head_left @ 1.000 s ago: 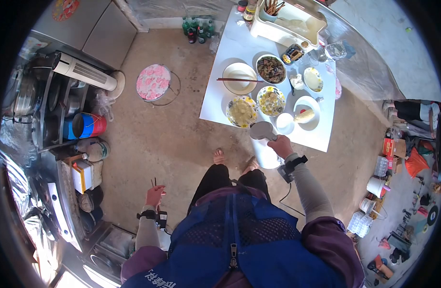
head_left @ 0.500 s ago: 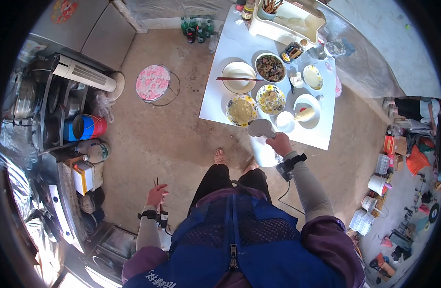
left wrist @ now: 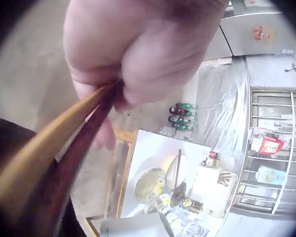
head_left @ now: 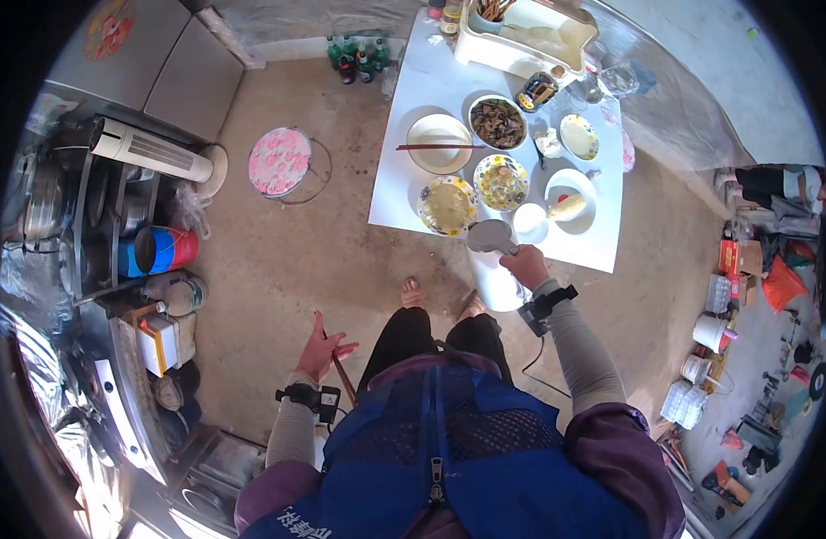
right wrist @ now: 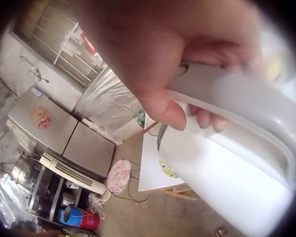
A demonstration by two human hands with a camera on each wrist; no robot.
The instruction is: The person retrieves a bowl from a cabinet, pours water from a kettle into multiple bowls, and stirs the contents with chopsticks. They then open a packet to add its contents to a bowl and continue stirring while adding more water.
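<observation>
Since the earlier frames the left hand (head_left: 326, 352) has swung forward and inward toward the person's knee, and the chopsticks (head_left: 344, 379) it carries, which stood up above the fingers before, now slant down and back along the wrist; the right hand (head_left: 523, 266) and its load have barely shifted. In the left wrist view the left hand's fingers (left wrist: 138, 59) are curled tightly round the pair of dark wooden chopsticks (left wrist: 64, 148), which run out from under the fist toward the lower left of that view. The right hand grips the handle of a white kettle (head_left: 495, 280), thumb (right wrist: 158, 106) pressed over the top of the handle and the other fingers wrapped beneath it; the kettle hangs just off the near edge of the white table (head_left: 404, 193), its grey lid (head_left: 490, 236) level with that edge. On the table, near the near edge, sit a yellow-rimmed plate of food (head_left: 447, 205) and a small white bowl (head_left: 530, 223); a second dish of food (head_left: 502, 181) lies just behind them. Toward the left side a white plate (head_left: 439, 144) has another pair of chopsticks (head_left: 431, 147) laid across it. A dark stir-fry dish (head_left: 497, 122) stands toward the far edge, and a white tub (head_left: 530, 40) sits at the far edge. On the concrete floor, well left of the table, stands a pink floral stool (head_left: 279, 161).
</observation>
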